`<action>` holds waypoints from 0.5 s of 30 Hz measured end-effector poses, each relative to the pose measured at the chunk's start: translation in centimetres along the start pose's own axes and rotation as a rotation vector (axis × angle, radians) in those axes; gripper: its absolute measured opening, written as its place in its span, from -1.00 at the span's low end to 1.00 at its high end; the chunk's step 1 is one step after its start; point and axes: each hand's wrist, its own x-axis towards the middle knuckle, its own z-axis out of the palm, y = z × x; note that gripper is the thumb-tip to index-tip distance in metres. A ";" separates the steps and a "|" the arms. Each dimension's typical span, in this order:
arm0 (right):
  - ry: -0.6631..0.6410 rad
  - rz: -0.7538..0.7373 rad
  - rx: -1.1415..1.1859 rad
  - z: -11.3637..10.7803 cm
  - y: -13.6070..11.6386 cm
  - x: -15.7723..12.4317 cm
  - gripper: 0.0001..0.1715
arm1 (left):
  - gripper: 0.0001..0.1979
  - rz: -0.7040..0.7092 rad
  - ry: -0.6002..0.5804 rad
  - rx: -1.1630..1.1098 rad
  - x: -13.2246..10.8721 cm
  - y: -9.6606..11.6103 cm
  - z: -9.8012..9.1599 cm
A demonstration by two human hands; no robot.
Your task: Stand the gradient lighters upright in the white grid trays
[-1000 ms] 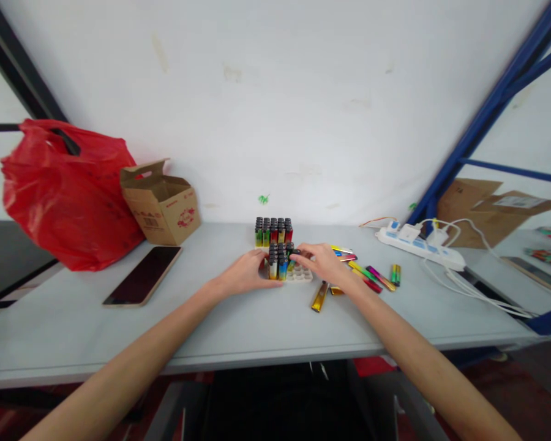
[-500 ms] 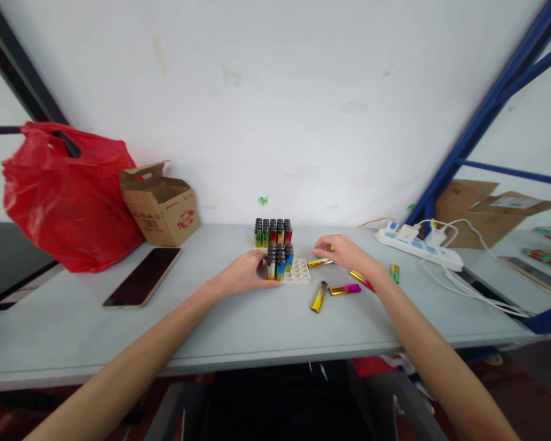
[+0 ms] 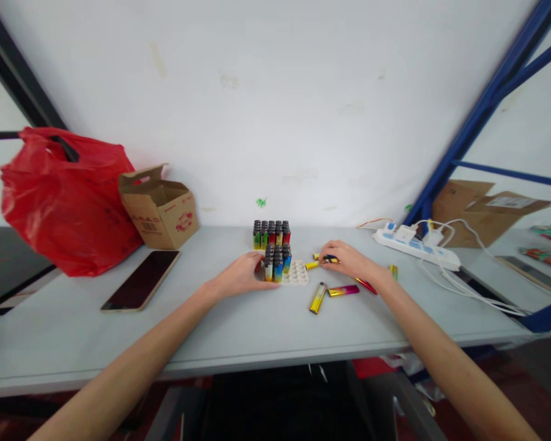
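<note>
My left hand (image 3: 242, 274) curls round the left side of a white tray (image 3: 298, 274), its thumb along the front edge. Upright lighters (image 3: 278, 263) with black tops and coloured bodies fill the tray's left part; round holes show on its right. My right hand (image 3: 346, 260) pinches a yellow lighter (image 3: 311, 265) just right of the tray. Another lighter (image 3: 319, 256) lies by those fingertips, partly covered. Nearer the front lie a gold lighter (image 3: 318, 298) and a purple-and-gold lighter (image 3: 343, 291). Under my right wrist a red lighter (image 3: 366, 285) is partly hidden.
A second block of upright lighters (image 3: 271, 234) stands behind the tray. Left are a phone (image 3: 141, 280), an open cardboard box (image 3: 165, 211) and a red plastic bag (image 3: 68, 208). A power strip (image 3: 416, 248) with white cables lies right, near a green lighter (image 3: 393, 271).
My right hand has lowered slightly, and its fingers have closed on the yellow lighter beside the tray. My left hand keeps its place at the tray. The whole view has shifted a little.
</note>
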 end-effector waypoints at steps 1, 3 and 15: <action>0.008 -0.008 0.015 0.1 -0.1 0.0 -0.86 | -0.42 -0.001 0.000 0.000 0.0 0.0 0.0; 0.059 0.004 0.051 0.3 0.0 -0.1 -0.83 | -0.40 0.002 -0.002 0.004 0.0 -0.1 0.1; 0.557 0.303 0.846 -1.6 -2.2 2.1 -0.53 | -0.43 0.021 0.011 -0.043 0.0 -0.1 0.0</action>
